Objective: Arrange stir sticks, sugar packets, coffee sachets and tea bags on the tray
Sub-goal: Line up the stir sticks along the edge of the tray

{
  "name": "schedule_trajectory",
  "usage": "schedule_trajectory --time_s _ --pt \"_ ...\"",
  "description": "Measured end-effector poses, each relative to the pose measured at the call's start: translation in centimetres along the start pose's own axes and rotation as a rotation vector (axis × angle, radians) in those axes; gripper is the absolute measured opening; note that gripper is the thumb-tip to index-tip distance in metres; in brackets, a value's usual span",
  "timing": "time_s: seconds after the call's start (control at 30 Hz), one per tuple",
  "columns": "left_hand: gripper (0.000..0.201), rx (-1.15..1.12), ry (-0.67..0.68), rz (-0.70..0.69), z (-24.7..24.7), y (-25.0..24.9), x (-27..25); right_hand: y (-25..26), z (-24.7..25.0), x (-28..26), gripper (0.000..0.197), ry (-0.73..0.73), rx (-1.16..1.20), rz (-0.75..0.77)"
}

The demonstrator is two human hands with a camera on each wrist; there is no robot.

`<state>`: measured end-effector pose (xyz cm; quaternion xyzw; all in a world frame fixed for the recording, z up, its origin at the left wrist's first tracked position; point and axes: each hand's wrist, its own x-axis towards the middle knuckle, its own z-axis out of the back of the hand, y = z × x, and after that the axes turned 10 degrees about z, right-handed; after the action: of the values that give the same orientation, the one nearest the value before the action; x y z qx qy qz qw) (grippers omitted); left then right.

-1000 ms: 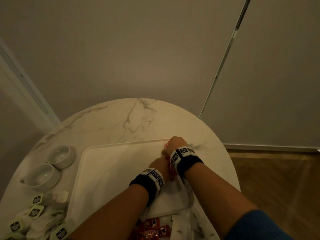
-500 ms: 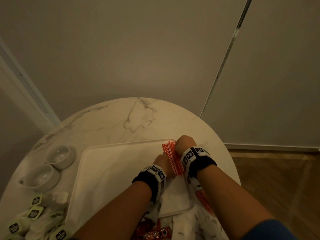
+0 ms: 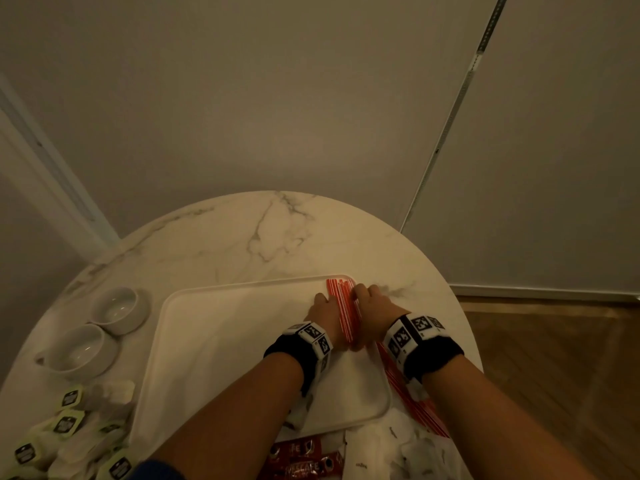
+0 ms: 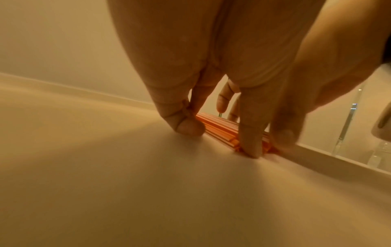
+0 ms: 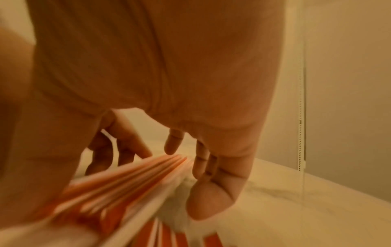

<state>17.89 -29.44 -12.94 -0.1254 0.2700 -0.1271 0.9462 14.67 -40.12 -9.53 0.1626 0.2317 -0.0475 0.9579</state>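
1. Head view: your left hand [image 3: 323,311] and right hand [image 3: 372,308] flank a bundle of red-and-white stir sticks [image 3: 343,308] lying along the right edge of the white tray [image 3: 221,344], at its far right corner. Both hands rest against the bundle's sides, knuckles up. The finger pose can't be read from here. More stir sticks [image 3: 412,400] lie off the tray on the marble table [image 3: 242,237], under your right wrist. Red coffee sachets [image 3: 303,460] sit at the near edge, white sugar packets [image 3: 388,452] just to their right, and tea bags with green tags [image 3: 65,424] are piled near left. Two white ramekins [image 3: 98,330] stand left of the tray, touching each other.

2. Left wrist view: your left hand [image 4: 211,66] has straight fingers pointing down, with fingertips [image 4: 188,128] on the tray floor [image 4: 127,183] against the orange stir sticks [image 4: 220,128]. It presses and does not wrap them. Right-hand fingers [image 4: 283,133] touch the bundle's other side, next to the tray rim.

3. Right wrist view (blurry): your right hand [image 5: 169,75] shows extended, relaxed fingers [image 5: 211,197] beside the stir sticks [image 5: 135,177], with nothing curled round them. Loose sticks [image 5: 169,235] show at the bottom edge. Left-hand fingers [image 5: 101,150] show beyond the bundle.
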Motion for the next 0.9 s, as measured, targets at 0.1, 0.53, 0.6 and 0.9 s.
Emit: schedule_trajectory --time_s 0.1,0.53,0.6,0.9 --pt "0.089 -0.047 0.031 -0.008 -1.4 0.1 1.6 0.1 -0.6 0.1 0.118 0.034 -0.058 0.019" --pt "0.094 -0.116 -0.011 -0.031 0.3 0.9 -0.4 -0.1 -0.9 -0.8 0.119 0.064 -0.197 0.072" --pt "0.091 -0.090 -0.021 -0.049 0.2 1.0 -0.2 -0.2 -1.0 -1.0 0.113 0.047 -0.175 0.084" --pt "0.124 -0.050 -0.001 -0.059 0.5 1.3 0.1 0.6 -0.4 -1.1 0.094 -0.031 -0.075 0.089"
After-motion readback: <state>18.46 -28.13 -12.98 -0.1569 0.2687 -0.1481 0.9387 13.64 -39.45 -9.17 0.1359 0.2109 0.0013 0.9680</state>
